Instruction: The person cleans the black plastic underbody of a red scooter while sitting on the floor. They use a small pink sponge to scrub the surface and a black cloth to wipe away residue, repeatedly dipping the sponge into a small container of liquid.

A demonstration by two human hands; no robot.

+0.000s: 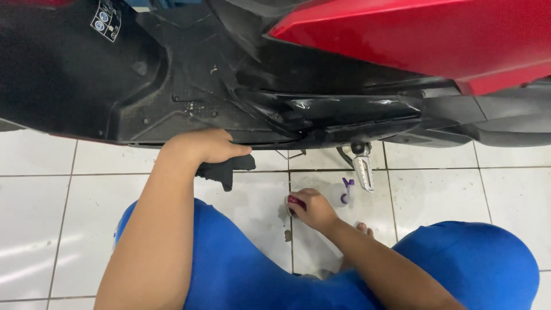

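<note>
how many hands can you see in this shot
2. The left hand grips a black cloth against the scooter's lower black panel. The right hand is low over the tiled floor, holding a small red thing.

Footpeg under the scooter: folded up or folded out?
Folded out: the silver footpeg hangs down from the scooter's black underside over the white tiles.

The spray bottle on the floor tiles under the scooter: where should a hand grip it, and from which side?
Grip the clear spray bottle round its body, coming from above on the person's side. The right hand already covers that near side, the purple trigger points toward the scooter's metal footpeg, and the bodywork blocks the far side.
</note>
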